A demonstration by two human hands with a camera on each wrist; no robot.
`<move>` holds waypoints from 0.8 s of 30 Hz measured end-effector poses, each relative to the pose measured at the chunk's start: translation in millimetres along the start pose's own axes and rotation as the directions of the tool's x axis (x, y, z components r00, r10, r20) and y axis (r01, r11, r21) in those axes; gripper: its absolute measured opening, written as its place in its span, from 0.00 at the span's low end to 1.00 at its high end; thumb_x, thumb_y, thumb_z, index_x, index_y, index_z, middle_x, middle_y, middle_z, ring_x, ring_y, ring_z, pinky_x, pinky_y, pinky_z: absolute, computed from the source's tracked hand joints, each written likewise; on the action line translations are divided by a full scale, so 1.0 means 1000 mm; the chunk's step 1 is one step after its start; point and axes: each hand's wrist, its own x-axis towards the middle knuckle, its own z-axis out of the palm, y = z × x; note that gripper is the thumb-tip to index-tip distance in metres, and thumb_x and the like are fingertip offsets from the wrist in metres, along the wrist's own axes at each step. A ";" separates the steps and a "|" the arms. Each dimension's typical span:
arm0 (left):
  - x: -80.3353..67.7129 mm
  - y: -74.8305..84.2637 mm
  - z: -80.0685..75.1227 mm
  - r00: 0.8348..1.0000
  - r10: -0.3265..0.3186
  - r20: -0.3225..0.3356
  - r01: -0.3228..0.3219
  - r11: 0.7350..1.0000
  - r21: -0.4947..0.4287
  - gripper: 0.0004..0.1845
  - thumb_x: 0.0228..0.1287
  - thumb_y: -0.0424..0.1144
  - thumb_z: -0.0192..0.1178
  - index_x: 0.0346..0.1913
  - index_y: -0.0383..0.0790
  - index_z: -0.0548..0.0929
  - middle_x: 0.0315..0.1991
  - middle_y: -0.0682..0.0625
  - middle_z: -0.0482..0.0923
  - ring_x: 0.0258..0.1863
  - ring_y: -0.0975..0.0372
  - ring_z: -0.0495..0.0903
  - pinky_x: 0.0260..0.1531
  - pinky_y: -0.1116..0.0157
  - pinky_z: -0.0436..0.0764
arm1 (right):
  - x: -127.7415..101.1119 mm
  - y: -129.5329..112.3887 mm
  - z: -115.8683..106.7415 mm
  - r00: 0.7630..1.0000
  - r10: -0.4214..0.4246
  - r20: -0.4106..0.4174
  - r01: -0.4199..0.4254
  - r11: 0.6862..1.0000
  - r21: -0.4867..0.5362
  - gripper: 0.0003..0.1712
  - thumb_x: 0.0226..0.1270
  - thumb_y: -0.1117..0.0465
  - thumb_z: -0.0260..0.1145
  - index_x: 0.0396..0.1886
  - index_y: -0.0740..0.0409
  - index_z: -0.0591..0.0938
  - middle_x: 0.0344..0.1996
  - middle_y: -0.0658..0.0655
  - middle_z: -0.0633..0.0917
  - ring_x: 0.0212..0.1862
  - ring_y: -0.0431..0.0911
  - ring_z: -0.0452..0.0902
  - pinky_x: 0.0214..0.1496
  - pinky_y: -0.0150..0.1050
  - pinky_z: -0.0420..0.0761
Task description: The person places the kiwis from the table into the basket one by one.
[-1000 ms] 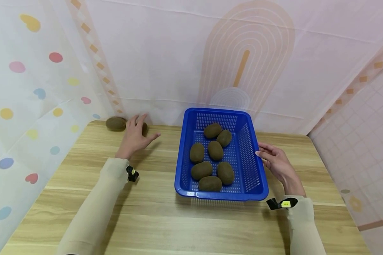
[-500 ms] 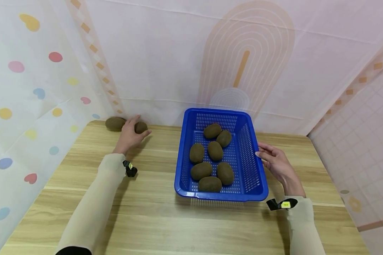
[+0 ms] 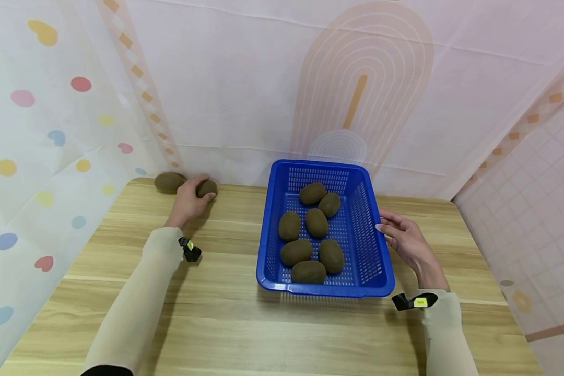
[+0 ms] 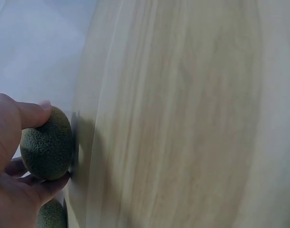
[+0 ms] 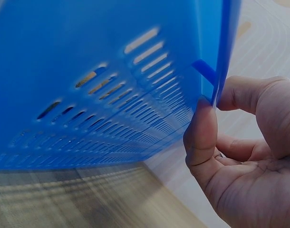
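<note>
My left hand (image 3: 198, 194) is at the table's far left edge, with thumb and fingers curled round a brown kiwi (image 3: 209, 187). The left wrist view shows that hand (image 4: 53, 142) gripping the kiwi (image 4: 43, 152) just off the wood. A second kiwi (image 3: 168, 182) lies beside it against the wall, and its top shows under the palm (image 4: 52, 216). A blue basket (image 3: 378, 245) holds several kiwis (image 3: 317, 222). My right hand (image 3: 383, 225) is at the basket's right rim. The right wrist view shows it (image 5: 215, 102) pinching the rim (image 5: 221, 57) between thumb and forefinger.
The wooden table (image 3: 225, 318) is closed in by pale patterned curtains behind and to the left, and by a tiled panel to the right. Bare wood lies in front of the basket and between the two arms.
My left hand reached further back and closed its spread fingers round the nearer loose kiwi. The right hand and the basket stayed where they were.
</note>
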 end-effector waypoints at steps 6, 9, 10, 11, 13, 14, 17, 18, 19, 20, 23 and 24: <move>-0.001 0.006 0.001 0.999 -0.031 -0.010 0.031 0.999 -0.022 0.30 0.71 0.37 0.64 0.73 0.33 0.71 0.72 0.31 0.68 0.73 0.37 0.65 0.74 0.39 0.63 | 0.000 0.000 0.001 1.000 0.003 0.002 -0.003 1.000 -0.007 0.36 0.77 0.64 0.63 0.77 0.73 0.60 0.46 0.47 0.84 0.44 0.36 0.84 0.45 0.28 0.86; -0.003 0.011 0.000 0.999 -0.040 -0.009 0.040 0.998 -0.040 0.31 0.72 0.38 0.64 0.74 0.35 0.70 0.72 0.32 0.69 0.72 0.37 0.66 0.72 0.39 0.64 | -0.001 0.000 0.002 1.000 0.005 0.005 -0.005 1.000 -0.012 0.37 0.77 0.63 0.63 0.77 0.72 0.60 0.47 0.47 0.83 0.46 0.35 0.83 0.46 0.28 0.86; -0.004 0.013 0.000 0.999 -0.040 -0.006 0.040 0.998 -0.048 0.31 0.72 0.38 0.64 0.74 0.36 0.70 0.72 0.32 0.69 0.72 0.37 0.67 0.72 0.39 0.65 | -0.001 0.000 0.002 1.000 0.008 0.006 -0.008 1.000 -0.014 0.37 0.78 0.62 0.62 0.77 0.72 0.60 0.48 0.47 0.83 0.46 0.35 0.83 0.46 0.28 0.85; -0.004 0.015 0.000 0.999 -0.038 -0.004 0.038 0.998 -0.057 0.31 0.72 0.38 0.64 0.74 0.36 0.70 0.72 0.31 0.69 0.71 0.37 0.67 0.71 0.39 0.66 | -0.001 0.000 0.002 1.000 0.011 0.006 -0.011 1.000 -0.015 0.37 0.78 0.62 0.62 0.77 0.71 0.60 0.48 0.46 0.83 0.46 0.35 0.83 0.47 0.28 0.85; -0.006 0.020 0.001 1.000 -0.029 -0.002 0.029 0.997 -0.071 0.31 0.72 0.38 0.64 0.74 0.35 0.70 0.72 0.31 0.69 0.70 0.37 0.68 0.70 0.39 0.67 | -0.002 -0.001 0.003 1.000 0.016 0.006 -0.016 1.000 -0.017 0.37 0.78 0.62 0.62 0.78 0.71 0.60 0.49 0.46 0.84 0.47 0.35 0.83 0.47 0.28 0.85; -0.007 0.022 0.001 1.000 -0.026 -0.002 0.026 0.997 -0.074 0.31 0.71 0.39 0.65 0.74 0.35 0.70 0.72 0.31 0.69 0.70 0.37 0.69 0.69 0.39 0.67 | -0.002 -0.001 0.003 1.000 0.017 0.006 -0.017 1.000 -0.018 0.37 0.78 0.62 0.62 0.78 0.71 0.60 0.49 0.46 0.84 0.47 0.35 0.83 0.47 0.28 0.85; -0.009 0.027 0.002 1.000 -0.016 -0.012 0.015 0.997 -0.079 0.31 0.71 0.39 0.65 0.74 0.35 0.71 0.71 0.31 0.70 0.68 0.37 0.71 0.66 0.39 0.69 | -0.002 -0.001 0.004 1.000 0.020 0.006 -0.020 1.000 -0.016 0.37 0.78 0.62 0.62 0.78 0.71 0.60 0.49 0.46 0.84 0.47 0.35 0.83 0.47 0.28 0.86; -0.010 0.029 0.002 1.000 -0.012 -0.018 0.010 0.997 -0.076 0.31 0.71 0.39 0.66 0.74 0.36 0.71 0.71 0.31 0.70 0.67 0.38 0.71 0.65 0.39 0.70 | -0.002 -0.001 0.004 1.000 0.020 0.007 -0.020 1.000 -0.014 0.37 0.78 0.62 0.63 0.78 0.71 0.59 0.49 0.46 0.84 0.47 0.35 0.83 0.48 0.28 0.86; -0.010 0.031 0.003 1.000 -0.008 -0.022 0.006 0.997 -0.075 0.31 0.71 0.40 0.66 0.73 0.36 0.71 0.71 0.32 0.71 0.67 0.38 0.72 0.65 0.40 0.71 | -0.003 -0.001 0.003 1.000 0.021 0.007 -0.021 1.000 -0.014 0.37 0.78 0.61 0.62 0.78 0.71 0.59 0.50 0.46 0.84 0.48 0.35 0.83 0.48 0.28 0.85; -0.011 0.034 0.003 1.000 -0.004 -0.024 0.002 0.997 -0.081 0.31 0.71 0.40 0.66 0.73 0.36 0.72 0.71 0.32 0.70 0.67 0.38 0.72 0.64 0.40 0.71 | -0.003 -0.001 0.003 1.000 0.021 0.007 -0.021 1.000 -0.016 0.38 0.78 0.61 0.62 0.78 0.70 0.59 0.50 0.46 0.83 0.48 0.35 0.83 0.48 0.28 0.85; -0.012 0.042 0.004 1.000 0.013 -0.028 -0.016 0.995 -0.099 0.31 0.70 0.40 0.66 0.73 0.37 0.72 0.72 0.33 0.70 0.67 0.38 0.72 0.63 0.40 0.72 | -0.003 -0.001 0.001 1.000 0.019 0.003 -0.019 1.000 -0.015 0.37 0.78 0.61 0.63 0.78 0.70 0.59 0.50 0.46 0.83 0.48 0.35 0.83 0.48 0.28 0.85; -0.013 0.045 0.005 0.999 0.017 -0.028 -0.020 0.994 -0.108 0.31 0.70 0.40 0.66 0.73 0.37 0.72 0.72 0.33 0.70 0.67 0.38 0.72 0.64 0.40 0.72 | -0.003 -0.001 0.001 1.000 0.018 0.003 -0.018 1.000 -0.016 0.37 0.78 0.61 0.63 0.78 0.70 0.59 0.50 0.46 0.83 0.48 0.35 0.82 0.48 0.28 0.85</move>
